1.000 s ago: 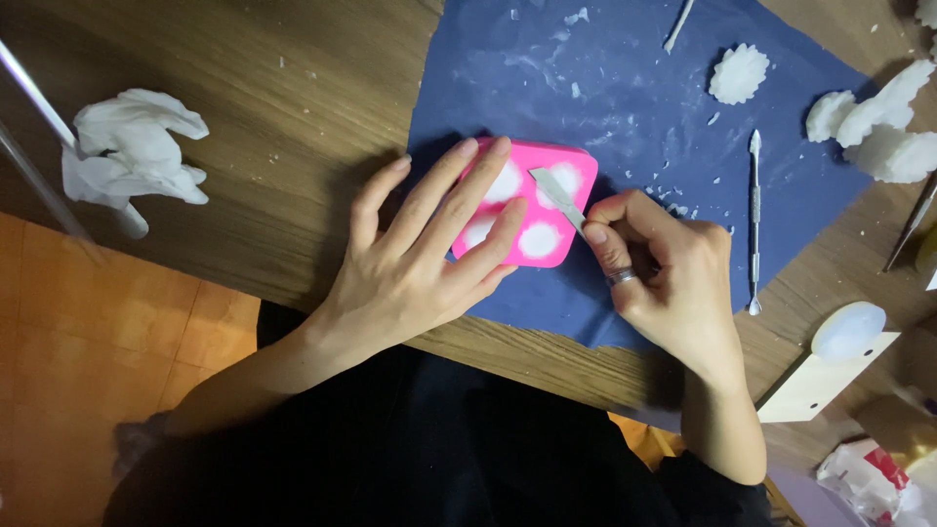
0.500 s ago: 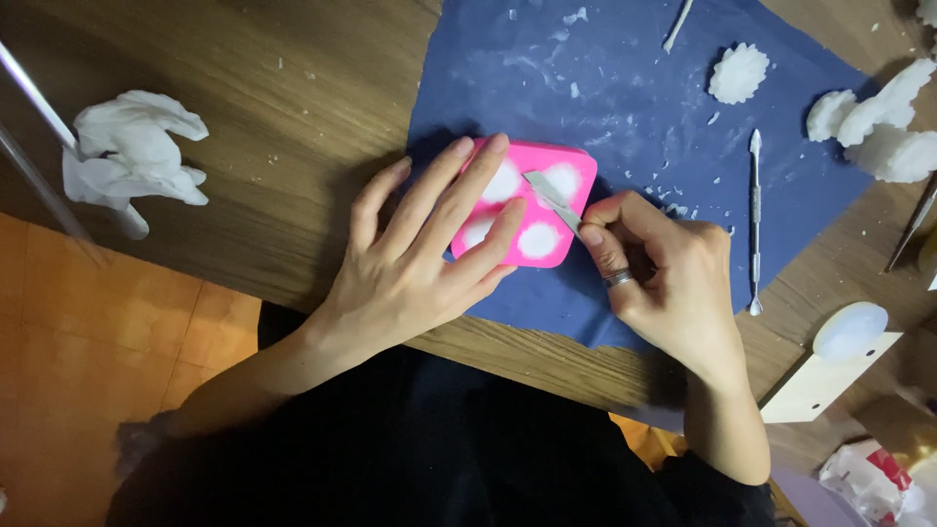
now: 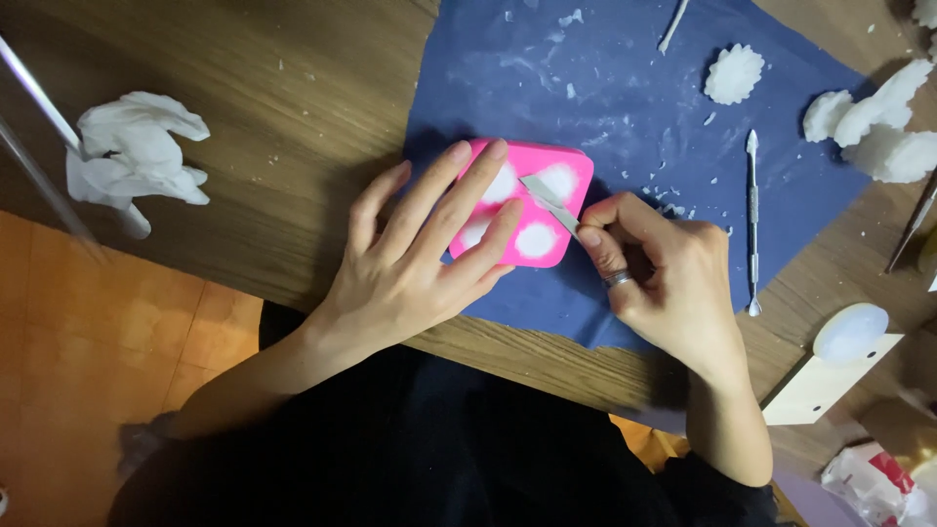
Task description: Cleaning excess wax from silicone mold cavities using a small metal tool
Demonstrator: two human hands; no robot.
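Pinching a thin metal blade (image 3: 549, 202), the right hand (image 3: 664, 283) kept its tip angled into the pink mould (image 3: 576, 164) on the blue sheet (image 3: 605, 88); the left hand (image 3: 420, 259) lay flat, fingers spread, steadying it. Versus earlier, the blade tip sat slightly further left

The mould (image 3: 532, 200) lies on a paper sheet (image 3: 605, 88) on the surface (image 3: 244, 98). The left hand (image 3: 410, 263) rests on its left part; the right hand (image 3: 664, 283) is right of it, holding a blade (image 3: 549, 200) over it. A crumpled tissue (image 3: 132, 151) lies far left.
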